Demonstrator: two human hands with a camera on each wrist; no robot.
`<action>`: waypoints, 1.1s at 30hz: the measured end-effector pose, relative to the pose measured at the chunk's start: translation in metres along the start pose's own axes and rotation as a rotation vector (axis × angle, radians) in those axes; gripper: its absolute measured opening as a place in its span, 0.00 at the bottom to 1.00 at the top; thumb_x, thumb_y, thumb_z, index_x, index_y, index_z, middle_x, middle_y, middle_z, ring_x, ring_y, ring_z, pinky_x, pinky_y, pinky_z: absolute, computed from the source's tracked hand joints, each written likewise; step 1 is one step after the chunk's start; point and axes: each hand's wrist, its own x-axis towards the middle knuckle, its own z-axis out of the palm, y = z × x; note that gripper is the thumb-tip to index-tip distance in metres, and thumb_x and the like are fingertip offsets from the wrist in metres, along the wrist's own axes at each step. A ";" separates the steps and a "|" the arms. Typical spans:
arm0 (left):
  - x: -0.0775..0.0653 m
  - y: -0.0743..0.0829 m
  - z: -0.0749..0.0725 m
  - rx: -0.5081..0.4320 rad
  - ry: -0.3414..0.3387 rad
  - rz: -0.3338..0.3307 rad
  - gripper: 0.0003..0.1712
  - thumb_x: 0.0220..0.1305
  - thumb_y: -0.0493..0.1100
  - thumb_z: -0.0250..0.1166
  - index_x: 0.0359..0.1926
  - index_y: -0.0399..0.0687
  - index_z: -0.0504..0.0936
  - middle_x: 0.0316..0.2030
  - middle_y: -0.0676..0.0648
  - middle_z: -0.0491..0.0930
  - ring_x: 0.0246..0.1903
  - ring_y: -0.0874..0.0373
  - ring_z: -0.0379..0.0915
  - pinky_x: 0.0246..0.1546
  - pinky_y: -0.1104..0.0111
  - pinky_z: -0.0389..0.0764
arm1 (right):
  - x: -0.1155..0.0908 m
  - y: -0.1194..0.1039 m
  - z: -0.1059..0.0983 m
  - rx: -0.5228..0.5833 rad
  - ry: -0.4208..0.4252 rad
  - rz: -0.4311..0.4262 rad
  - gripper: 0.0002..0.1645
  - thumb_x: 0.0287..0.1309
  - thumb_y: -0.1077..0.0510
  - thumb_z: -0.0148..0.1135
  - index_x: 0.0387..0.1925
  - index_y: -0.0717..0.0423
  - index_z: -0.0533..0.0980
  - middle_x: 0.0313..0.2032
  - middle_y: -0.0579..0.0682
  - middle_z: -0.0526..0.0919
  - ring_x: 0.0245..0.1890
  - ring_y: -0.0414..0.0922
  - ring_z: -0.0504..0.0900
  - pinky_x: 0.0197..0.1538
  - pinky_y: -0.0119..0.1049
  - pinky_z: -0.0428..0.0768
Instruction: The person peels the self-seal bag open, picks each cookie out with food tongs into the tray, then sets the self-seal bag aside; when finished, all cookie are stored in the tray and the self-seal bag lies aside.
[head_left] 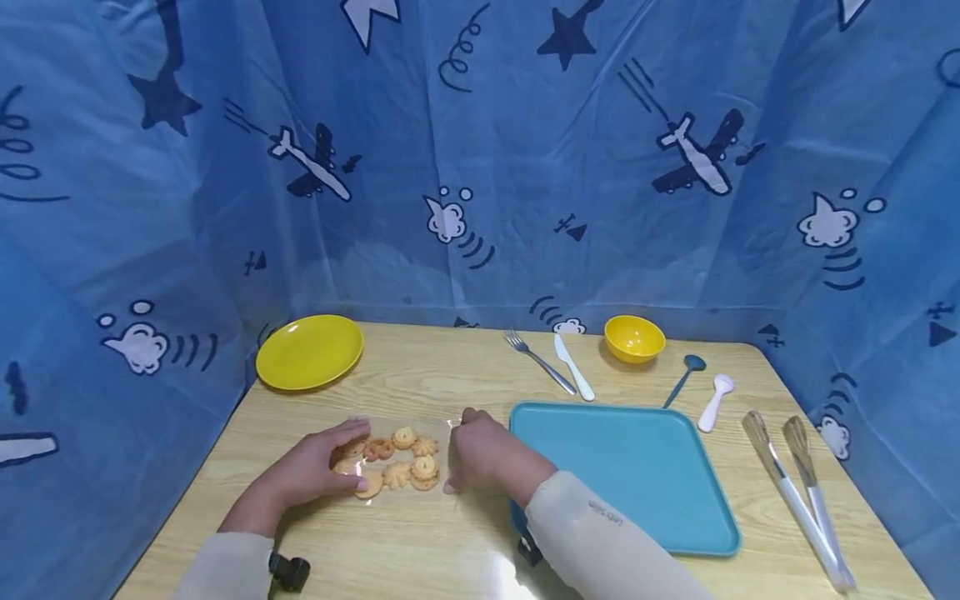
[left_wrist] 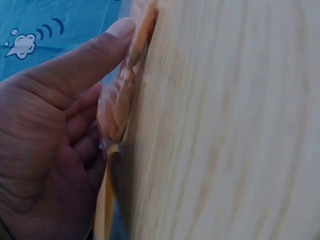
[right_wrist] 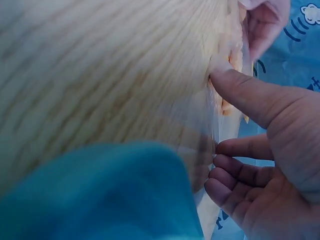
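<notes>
A clear plastic bag of cookies [head_left: 397,476] lies flat on the wooden table, with several baked cookies of different shapes inside. My left hand [head_left: 310,472] holds its left end, thumb at the near edge and fingers at the far edge. In the left wrist view, the thumb of my left hand [left_wrist: 55,115] presses the bag [left_wrist: 116,107] while the fingers curl beside it. At the bag's right end is my right hand [head_left: 483,454], thumb and fingers gripping the edge. The right wrist view shows the thumb and curled fingertips of my right hand [right_wrist: 270,140] against the clear film.
A teal tray [head_left: 615,475] lies right of the bag. Behind are a yellow plate [head_left: 309,352], fork [head_left: 542,363], white knife [head_left: 573,369] and yellow bowl [head_left: 634,340]. Farther right lie a dark spoon [head_left: 684,377], pale spoon [head_left: 716,402] and metal tongs [head_left: 806,508].
</notes>
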 end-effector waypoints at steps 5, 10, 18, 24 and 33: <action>-0.001 -0.002 -0.003 0.023 -0.013 0.006 0.51 0.52 0.64 0.76 0.74 0.53 0.70 0.77 0.47 0.61 0.79 0.41 0.49 0.77 0.41 0.54 | 0.002 0.001 0.000 0.010 0.001 -0.002 0.28 0.43 0.30 0.79 0.29 0.48 0.83 0.48 0.49 0.77 0.47 0.46 0.76 0.54 0.35 0.82; -0.002 -0.001 0.000 0.029 0.022 0.019 0.41 0.58 0.61 0.74 0.70 0.56 0.75 0.75 0.46 0.66 0.77 0.43 0.54 0.77 0.43 0.57 | 0.002 0.002 0.000 0.012 0.004 -0.009 0.28 0.44 0.31 0.79 0.29 0.47 0.82 0.46 0.49 0.76 0.46 0.46 0.75 0.52 0.35 0.81; 0.001 -0.002 0.008 -0.010 0.177 -0.015 0.18 0.67 0.46 0.70 0.58 0.59 0.86 0.64 0.52 0.80 0.71 0.49 0.68 0.73 0.48 0.68 | 0.001 0.002 -0.001 0.023 0.005 0.000 0.30 0.43 0.32 0.80 0.37 0.50 0.85 0.45 0.48 0.75 0.46 0.45 0.74 0.53 0.34 0.81; 0.001 -0.004 0.011 -0.067 0.269 -0.007 0.07 0.66 0.45 0.71 0.45 0.59 0.90 0.54 0.55 0.87 0.66 0.50 0.75 0.70 0.52 0.73 | 0.000 0.000 -0.001 0.017 -0.009 0.008 0.34 0.45 0.31 0.78 0.43 0.51 0.86 0.48 0.48 0.75 0.49 0.45 0.74 0.55 0.34 0.81; 0.002 -0.006 0.018 -0.146 0.399 0.025 0.09 0.68 0.46 0.69 0.47 0.52 0.89 0.57 0.52 0.85 0.64 0.53 0.77 0.66 0.61 0.76 | -0.001 0.003 -0.001 -0.001 0.014 -0.011 0.38 0.44 0.30 0.78 0.46 0.53 0.84 0.49 0.50 0.77 0.49 0.46 0.75 0.56 0.35 0.81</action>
